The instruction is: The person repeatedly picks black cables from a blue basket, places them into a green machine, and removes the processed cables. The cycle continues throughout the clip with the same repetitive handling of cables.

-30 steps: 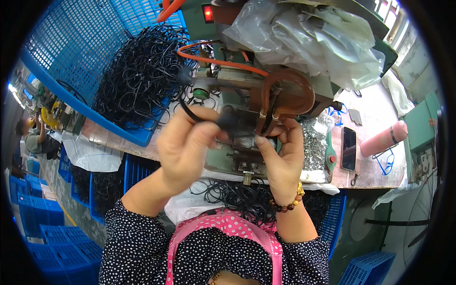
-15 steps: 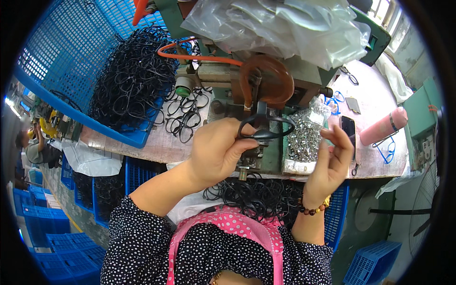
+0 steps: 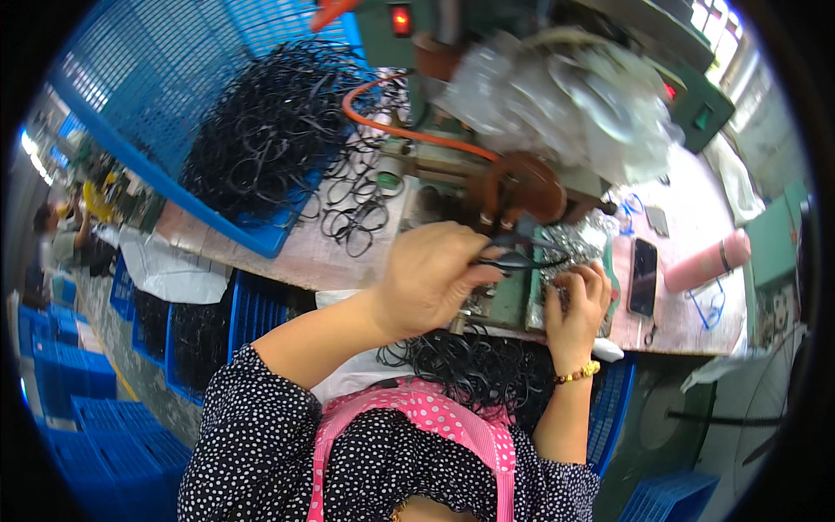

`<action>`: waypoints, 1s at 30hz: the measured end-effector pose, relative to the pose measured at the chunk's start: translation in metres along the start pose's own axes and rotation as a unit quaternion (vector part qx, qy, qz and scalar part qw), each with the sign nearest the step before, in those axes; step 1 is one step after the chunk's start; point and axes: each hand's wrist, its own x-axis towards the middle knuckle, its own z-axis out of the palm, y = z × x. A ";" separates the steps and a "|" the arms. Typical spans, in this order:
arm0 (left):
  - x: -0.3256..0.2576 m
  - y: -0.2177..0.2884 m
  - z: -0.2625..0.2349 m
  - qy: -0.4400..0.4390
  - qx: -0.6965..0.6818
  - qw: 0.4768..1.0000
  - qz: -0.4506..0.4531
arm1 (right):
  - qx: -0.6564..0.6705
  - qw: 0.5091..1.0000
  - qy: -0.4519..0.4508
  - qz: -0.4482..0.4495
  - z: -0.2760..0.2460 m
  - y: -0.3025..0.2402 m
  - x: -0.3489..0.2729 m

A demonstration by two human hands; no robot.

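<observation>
My left hand (image 3: 435,274) is closed on a black eyeglass frame (image 3: 515,260), pinching its near end between thumb and fingers. The frame's outline is smeared by motion. It hangs just in front of a bench machine (image 3: 435,161) with a brown round part (image 3: 522,191). My right hand (image 3: 581,304) is at a tray heaped with small shiny metal pieces (image 3: 576,237). Its fingers are bent, with a gap between thumb and index finger; no piece shows between them. Black frames (image 3: 470,370) lie in a tangle below my hands, over my lap.
A blue crate (image 3: 217,228) heaped with black frames (image 3: 270,130) stands at left, with loose frames (image 3: 357,222) beside it. Plastic bags (image 3: 565,96) cover the machine top. A phone (image 3: 643,277), a pink bottle (image 3: 709,261) and blue glasses (image 3: 709,304) are at right. An orange hose (image 3: 417,135) curves across.
My right hand has come down and inward to the tray of metal pieces. My left hand has shifted slightly right with the eyeglass frame. The whole view has swung a little.
</observation>
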 end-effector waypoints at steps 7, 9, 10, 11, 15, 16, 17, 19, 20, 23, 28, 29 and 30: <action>-0.002 0.005 -0.005 0.037 0.001 0.999 -0.021 | 0.038 0.998 0.056 0.006 0.012 0.003 0.007; -0.014 -0.004 -0.010 0.062 0.058 0.996 -0.023 | 0.078 0.992 0.086 0.044 0.017 0.005 0.004; -0.023 -0.016 -0.022 0.076 0.109 0.991 -0.025 | 0.109 0.986 0.098 0.077 0.020 0.004 0.001; -0.032 -0.032 -0.034 0.090 0.164 0.981 -0.042 | 0.140 0.978 0.113 0.109 0.023 0.004 -0.001; -0.066 -0.139 -0.063 0.087 0.138 0.930 -0.328 | 0.165 0.968 0.171 0.074 0.027 0.002 -0.003; -0.077 -0.163 -0.067 0.038 0.212 0.904 -0.368 | 0.177 0.968 0.146 0.098 0.024 0.001 -0.004; -0.089 -0.182 -0.071 -0.024 0.277 0.857 -0.433 | 0.150 0.976 0.140 0.076 0.023 0.002 -0.004; -0.110 -0.202 -0.074 -0.115 0.308 0.805 -0.493 | 0.095 0.986 0.132 0.026 0.020 0.003 -0.002; -0.116 -0.206 -0.074 -0.106 0.307 0.815 -0.479 | 0.103 0.986 0.128 0.039 0.020 0.003 -0.002; -0.121 -0.197 -0.079 -0.105 0.286 0.826 -0.474 | 0.110 0.985 0.132 0.024 0.020 0.004 -0.001; -0.099 -0.163 -0.094 0.026 0.216 0.861 -0.459 | 0.100 0.986 0.134 0.013 0.019 0.003 -0.001; -0.091 -0.156 -0.098 0.055 0.151 0.865 -0.476 | 0.109 0.985 0.133 0.018 0.018 0.003 -0.002; -0.085 -0.147 -0.098 0.109 0.083 0.891 -0.433 | 0.115 0.985 0.128 0.026 0.017 0.002 -0.002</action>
